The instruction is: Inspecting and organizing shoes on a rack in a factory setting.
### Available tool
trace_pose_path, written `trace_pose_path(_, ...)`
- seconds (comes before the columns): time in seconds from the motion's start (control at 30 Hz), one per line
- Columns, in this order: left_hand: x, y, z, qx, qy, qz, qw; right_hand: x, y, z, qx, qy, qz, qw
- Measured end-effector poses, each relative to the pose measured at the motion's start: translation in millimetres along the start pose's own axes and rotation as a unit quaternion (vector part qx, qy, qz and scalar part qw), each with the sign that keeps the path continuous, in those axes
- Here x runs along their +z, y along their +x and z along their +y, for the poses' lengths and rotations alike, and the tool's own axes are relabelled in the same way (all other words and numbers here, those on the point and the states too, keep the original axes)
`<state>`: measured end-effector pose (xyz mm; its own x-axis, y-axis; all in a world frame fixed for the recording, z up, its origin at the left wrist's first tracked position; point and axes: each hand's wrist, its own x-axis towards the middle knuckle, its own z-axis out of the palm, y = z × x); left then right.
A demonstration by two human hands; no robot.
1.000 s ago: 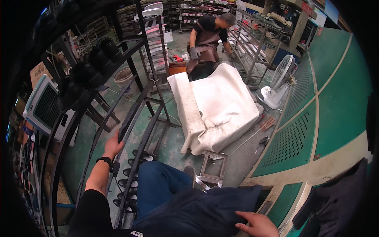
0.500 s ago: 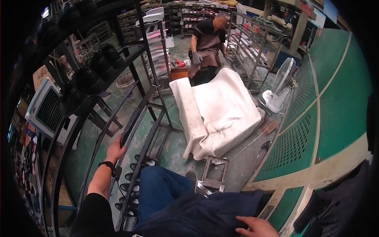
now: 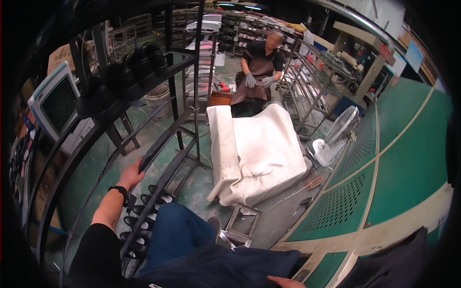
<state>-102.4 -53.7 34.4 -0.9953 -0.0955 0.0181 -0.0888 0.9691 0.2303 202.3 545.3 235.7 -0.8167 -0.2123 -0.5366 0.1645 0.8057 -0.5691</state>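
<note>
Left hand on rack rail; right hand at lap.

Left hand [image 3: 130,174]: fingers curled around the dark slanted rail [image 3: 158,144] of a black metal shoe rack [image 3: 144,67]; rail's long axis runs up and away from the palm. Black shoes [image 3: 144,204] lie just below, nearer this hand. Right hand [image 3: 286,282]: barely visible at the lower edge, finger state cannot be told. Beyond: white covered bundle [image 3: 259,153], floor fan [image 3: 336,137], seated co-worker [image 3: 259,67].

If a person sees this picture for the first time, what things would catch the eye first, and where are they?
Most striking is the big white cloth-covered block on the green floor in the middle. At the left, the left hand grips a bar of the black metal rack, which carries dark shoes on top. Behind the block a co-worker in grey gloves works.
</note>
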Motion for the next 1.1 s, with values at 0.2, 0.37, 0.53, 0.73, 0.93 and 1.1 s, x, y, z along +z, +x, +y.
trace_pose_path(0.2, -5.5, -1.7, 3.7, -0.008, 0.014, -0.019, 1.0, 7.3, 2.1, 5.9, -0.024, 0.021, 0.032, 0.999)
trace_pose_path(0.37, -8.3, -2.6, 8.0, -0.001, 0.006, -0.015, 1.0, 6.5, 1.3, 3.9, -0.032, 0.013, 0.04, 0.999)
trace_pose_path(0.53, -4.5, -1.0, 6.7, 0.011, 0.017, 0.002, 1.0, 5.8, 2.2, 7.8, -0.039, 0.009, 0.054, 0.998)
trace_pose_path(0.73, -5.6, -10.1, 3.9, -0.008, -0.009, 0.005, 1.0, 5.5, 1.9, 5.2, -0.037, 0.013, 0.05, 0.998)
trace_pose_path(0.93, -14.8, -0.1, 26.9, -0.011, -0.005, -0.037, 0.999, 0.5, -3.4, -13.3, 0.019, 0.025, 0.02, 0.999)
trace_pose_path(1.1, -14.9, -13.7, 7.0, -0.004, -0.036, -0.004, 0.999, 0.6, 0.4, -21.6, 0.019, 0.021, 0.018, 0.999)
